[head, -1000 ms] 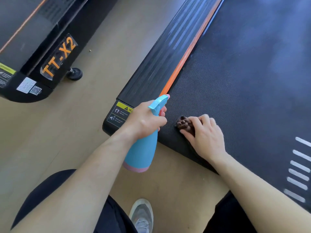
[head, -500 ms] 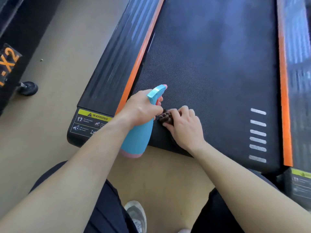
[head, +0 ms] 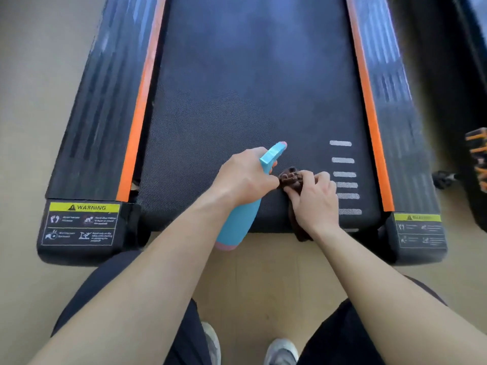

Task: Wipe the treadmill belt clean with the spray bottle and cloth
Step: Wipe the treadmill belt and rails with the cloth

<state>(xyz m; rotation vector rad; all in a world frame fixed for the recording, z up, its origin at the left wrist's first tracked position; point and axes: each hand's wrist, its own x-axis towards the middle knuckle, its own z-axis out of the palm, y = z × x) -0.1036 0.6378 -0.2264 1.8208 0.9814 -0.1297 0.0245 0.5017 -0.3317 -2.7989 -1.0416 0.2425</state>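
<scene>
Seen from the head camera, my left hand (head: 243, 177) grips the neck of the blue spray bottle (head: 235, 223), fingers curled around it below the trigger head. Its pink-tipped nozzle points away from me over the black belt (head: 237, 88), and its pink base hangs past the belt's near edge. Just to the right, almost touching, my right hand (head: 316, 202) clutches the bunched brown cloth (head: 290, 177) against the belt close to the near edge, beside the white stripes (head: 344, 175). A tail of the cloth drops over that edge under my wrist. Orange-trimmed side rails (head: 105, 101) flank the belt, and a yellow warning label (head: 84, 207) sits at the near left corner. My grey shoes (head: 280, 351) stand on the tan floor (head: 263, 272).
</scene>
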